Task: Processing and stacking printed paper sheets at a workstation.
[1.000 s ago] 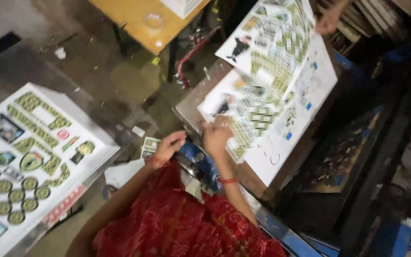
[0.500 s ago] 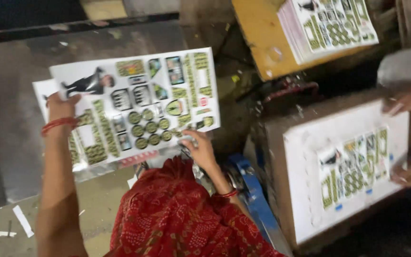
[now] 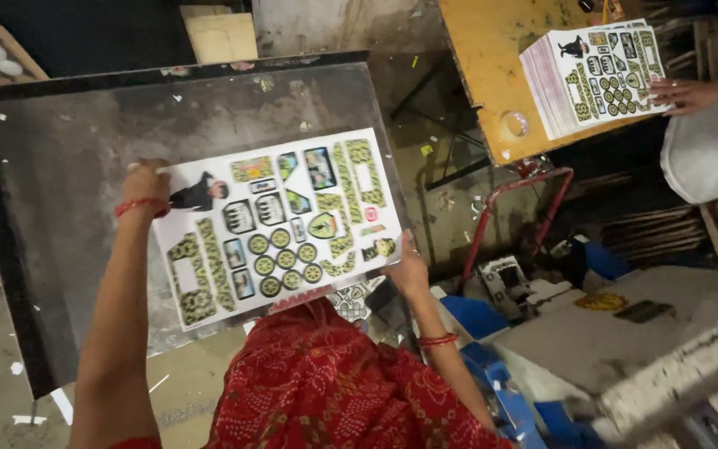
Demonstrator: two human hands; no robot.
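On dark board, printed sheet lies flat; left hand pinches its far corner, right hand grips near edge, fingers tucked underneath, mostly hidden.

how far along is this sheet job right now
Done, as it looks: a thick stack of printed sheets sits on the yellow table, another person's hand on it. In hand: one printed sheet, held at opposite edges by the left hand and right hand over the dark metal plate. Left: how many sheets remain cannot be seen.
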